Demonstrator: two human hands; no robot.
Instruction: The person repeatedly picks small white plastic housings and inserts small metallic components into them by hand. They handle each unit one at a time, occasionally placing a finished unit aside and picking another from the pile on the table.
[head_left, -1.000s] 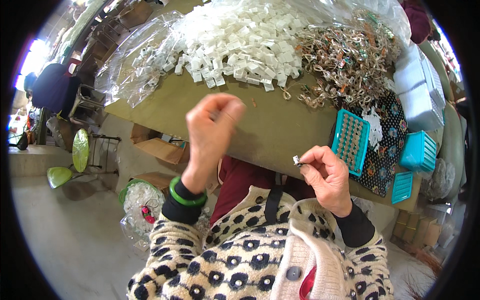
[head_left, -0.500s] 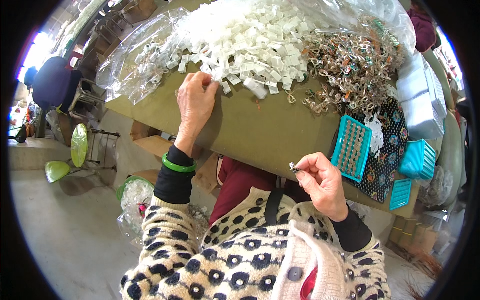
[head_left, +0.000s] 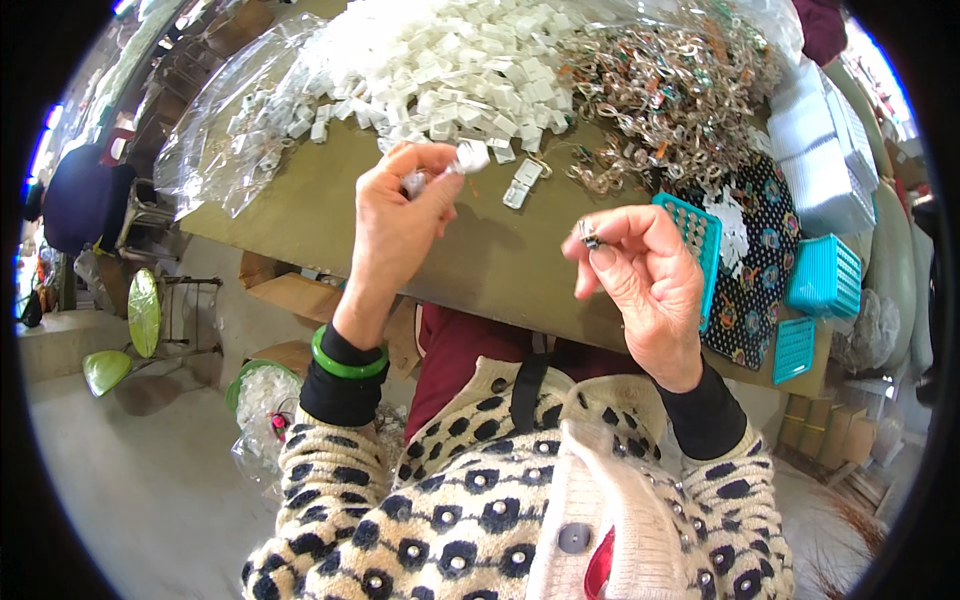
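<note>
My left hand (head_left: 395, 215) is raised over the table in front of the white pile, its fingers closed round a small white plastic case (head_left: 470, 157). Another whitish bit shows between its curled fingers, too blurred to name. My right hand (head_left: 655, 285) pinches a small shiny metal piece with a dark part (head_left: 589, 238) between thumb and forefinger, above the table edge. Between the hands and farther off, a longer white case (head_left: 523, 183) lies on the tabletop. Behind it spreads a big heap of small white cases (head_left: 460, 75).
A tangle of corded trinkets (head_left: 670, 100) sits right of the heap. Farther right are a teal tray of round pieces (head_left: 713, 240), a patterned cloth (head_left: 765, 300), stacked white trays (head_left: 820, 160) and teal baskets (head_left: 828, 275). Clear plastic sheeting (head_left: 225, 140) lies at left.
My left hand has come up from the heap's edge with a white case in its fingers. My right hand has moved forward over the table, still pinching the metal piece. The view has shifted slightly.
</note>
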